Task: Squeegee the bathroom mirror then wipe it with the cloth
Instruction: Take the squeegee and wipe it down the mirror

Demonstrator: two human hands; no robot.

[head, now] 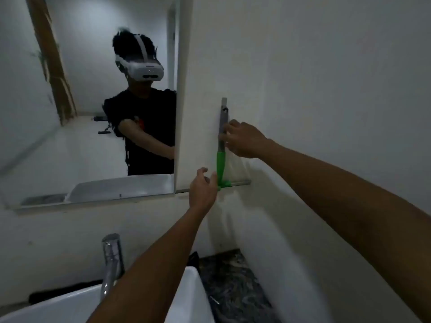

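The squeegee (221, 164) stands upright against the white wall just right of the mirror (77, 148), with a grey and green handle and its blade at the bottom. My right hand (245, 141) grips the grey upper part of the handle. My left hand (202, 190) is lower, fingers loosely spread, close to the green base of the squeegee; contact is unclear. The mirror reflects a person in a dark shirt wearing a headset. No cloth is in view.
A white basin (189, 292) lies below with a chrome tap (112, 259) at its back. A dark marbled counter (233, 287) runs to the right of the basin, up against the white wall (326, 89).
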